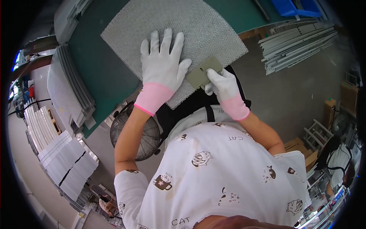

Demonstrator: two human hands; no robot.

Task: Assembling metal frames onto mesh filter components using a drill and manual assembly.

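A silver metal mesh panel [207, 32] lies on the green tabletop [85, 42], its near corner reaching past the edge toward my lap. My left hand [162, 63], in a white glove with a pink cuff, rests flat on the mesh with its fingers spread. In the same kind of glove, my right hand [224, 84] grips a flat olive-grey rectangular plate [203, 71], thumb on top and fingers beneath. The plate sits at the mesh's near right edge. Whether it touches the mesh I cannot tell.
Stacked mesh panels [68, 82] stand at the table's left side. A black fan [136, 131] is below the table edge, by my left arm. Long pale metal strips [295, 44] lie at the right. A blue bin [297, 7] stands at the far right corner.
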